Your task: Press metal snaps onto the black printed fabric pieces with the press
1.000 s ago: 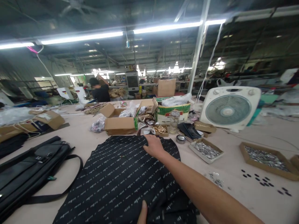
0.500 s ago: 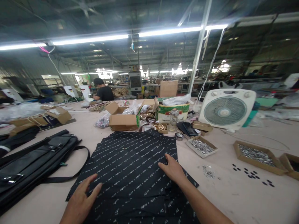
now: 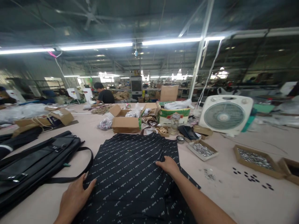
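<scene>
Black fabric sheets with slanted white print (image 3: 130,168) lie in a stack on the table in front of me. At the stack's left edge is my left hand (image 3: 76,194), thumb and fingers apart, the fingertips at the fabric's border. My right hand (image 3: 169,166) rests on the right part of the fabric; its thumb points left and its other fingers are bent down at the cloth, partly hidden. Whether it pinches a layer cannot be made out. The fabric looks rumpled beside and below my right hand.
A black bag (image 3: 39,165) with a looped strap lies left. Behind the fabric are an open carton (image 3: 126,124), a glass jar (image 3: 174,123) and a tape roll (image 3: 180,139). Trays of metal pieces (image 3: 203,151) and a white fan (image 3: 224,115) stand right. A person (image 3: 104,93) sits farther back.
My right hand has come down onto the fabric, its fingers now bent in. My left hand has shifted slightly left to the fabric's edge. The view has tilted up a little.
</scene>
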The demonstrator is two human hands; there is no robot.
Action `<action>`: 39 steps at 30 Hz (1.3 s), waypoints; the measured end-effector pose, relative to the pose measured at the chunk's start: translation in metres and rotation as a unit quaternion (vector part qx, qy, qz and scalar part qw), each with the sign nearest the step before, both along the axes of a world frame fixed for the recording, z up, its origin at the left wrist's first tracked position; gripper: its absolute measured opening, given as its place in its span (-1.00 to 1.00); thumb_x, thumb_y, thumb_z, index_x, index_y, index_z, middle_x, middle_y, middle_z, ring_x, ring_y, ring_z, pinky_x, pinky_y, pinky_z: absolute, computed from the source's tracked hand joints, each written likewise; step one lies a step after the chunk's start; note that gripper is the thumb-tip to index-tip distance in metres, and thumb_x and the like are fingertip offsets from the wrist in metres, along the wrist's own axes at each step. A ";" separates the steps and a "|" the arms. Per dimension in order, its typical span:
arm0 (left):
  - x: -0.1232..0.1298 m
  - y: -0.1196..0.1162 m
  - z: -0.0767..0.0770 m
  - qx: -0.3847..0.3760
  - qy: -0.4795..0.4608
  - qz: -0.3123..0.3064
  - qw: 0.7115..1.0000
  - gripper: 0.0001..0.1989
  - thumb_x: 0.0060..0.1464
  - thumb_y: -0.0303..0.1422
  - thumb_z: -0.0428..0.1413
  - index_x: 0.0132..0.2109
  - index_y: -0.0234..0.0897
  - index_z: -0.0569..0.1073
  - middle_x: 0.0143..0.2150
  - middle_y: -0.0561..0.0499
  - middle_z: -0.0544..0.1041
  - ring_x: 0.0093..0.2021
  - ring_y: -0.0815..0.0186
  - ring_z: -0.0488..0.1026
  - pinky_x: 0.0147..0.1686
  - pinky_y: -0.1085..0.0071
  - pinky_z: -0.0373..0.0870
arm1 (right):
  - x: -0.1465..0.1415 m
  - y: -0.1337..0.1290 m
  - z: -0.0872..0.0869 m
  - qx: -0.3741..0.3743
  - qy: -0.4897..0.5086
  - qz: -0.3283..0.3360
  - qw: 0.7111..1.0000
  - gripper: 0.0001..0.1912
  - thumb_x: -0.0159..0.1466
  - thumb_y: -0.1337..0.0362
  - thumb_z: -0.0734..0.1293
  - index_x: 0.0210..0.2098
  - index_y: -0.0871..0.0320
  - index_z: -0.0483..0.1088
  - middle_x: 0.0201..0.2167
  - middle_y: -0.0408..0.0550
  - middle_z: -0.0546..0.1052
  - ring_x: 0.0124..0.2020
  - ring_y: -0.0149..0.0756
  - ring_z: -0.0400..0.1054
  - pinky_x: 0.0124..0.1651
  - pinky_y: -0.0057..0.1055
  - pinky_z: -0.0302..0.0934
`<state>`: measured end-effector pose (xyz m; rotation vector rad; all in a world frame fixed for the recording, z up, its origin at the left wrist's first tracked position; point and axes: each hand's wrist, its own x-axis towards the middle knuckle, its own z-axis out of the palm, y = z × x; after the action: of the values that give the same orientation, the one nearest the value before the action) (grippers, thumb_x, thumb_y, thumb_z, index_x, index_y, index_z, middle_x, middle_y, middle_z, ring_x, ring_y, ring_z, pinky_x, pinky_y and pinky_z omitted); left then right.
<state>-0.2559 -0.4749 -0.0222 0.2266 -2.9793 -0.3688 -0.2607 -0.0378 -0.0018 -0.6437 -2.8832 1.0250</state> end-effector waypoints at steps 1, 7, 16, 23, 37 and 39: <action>-0.003 -0.003 -0.002 0.011 0.001 -0.007 1.000 -0.17 0.12 0.17 -0.20 0.28 -0.39 0.29 0.26 -0.28 0.43 0.25 -0.16 0.35 0.17 -0.02 0.33 | -0.001 -0.002 0.000 0.000 0.004 -0.002 1.000 -0.51 0.11 0.09 0.44 -0.02 0.21 0.52 0.04 0.23 0.58 0.15 0.14 0.42 0.13 -0.12 0.28; -0.016 -0.021 -0.015 0.126 0.010 -0.022 0.992 -0.15 0.02 0.19 -0.07 0.23 -0.39 0.36 0.23 -0.28 0.47 0.21 -0.10 0.42 0.21 0.04 0.35 | 0.011 0.014 0.005 -0.037 0.038 0.003 0.999 -0.75 0.06 0.29 0.45 -0.24 0.16 0.58 -0.25 -0.01 0.67 -0.12 -0.07 0.55 -0.08 -0.34 0.37; -0.006 -0.012 -0.001 0.165 -0.040 -0.058 0.984 -0.13 0.02 0.15 0.02 0.29 -0.43 0.26 0.18 -0.30 0.51 0.14 -0.02 0.49 0.14 0.14 0.40 | 0.035 0.053 -0.003 -0.009 0.014 -0.028 0.999 -0.61 0.19 0.23 0.38 -0.02 0.27 0.53 -0.07 0.14 0.63 -0.03 0.01 0.52 0.03 -0.25 0.34; 0.009 0.006 0.025 0.026 -0.060 -0.042 0.997 -0.29 0.16 0.06 -0.02 0.22 -0.45 0.34 0.17 -0.33 0.50 0.17 -0.04 0.45 0.12 0.17 0.38 | 0.038 0.043 -0.009 0.093 -0.009 -0.041 0.995 -0.26 0.23 -0.05 0.36 0.23 0.34 0.35 0.20 0.38 0.43 0.21 0.22 0.33 0.20 -0.05 0.20; 0.012 0.002 0.016 0.076 -0.020 -0.063 0.995 -0.31 0.14 -0.06 0.11 0.29 -0.42 0.29 0.25 -0.29 0.45 0.22 -0.01 0.42 0.19 0.13 0.37 | 0.049 0.015 0.004 0.196 0.105 0.020 0.975 -0.20 0.20 0.08 0.42 0.33 0.31 0.20 0.33 0.36 0.28 0.28 0.25 0.23 0.23 0.07 0.17; 0.016 -0.002 0.014 0.094 -0.005 -0.064 0.993 -0.34 0.16 -0.06 0.08 0.28 -0.40 0.30 0.22 -0.25 0.47 0.19 0.05 0.45 0.18 0.16 0.38 | 0.066 -0.009 0.013 0.219 0.160 0.118 0.955 -0.20 0.21 0.06 0.42 0.35 0.26 0.19 0.39 0.29 0.20 0.35 0.21 0.11 0.31 0.09 0.07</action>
<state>-0.2397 -0.4768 -0.0082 0.0544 -2.9774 -0.6656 -0.1951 -0.0467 0.0107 -0.0971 -2.7853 0.4150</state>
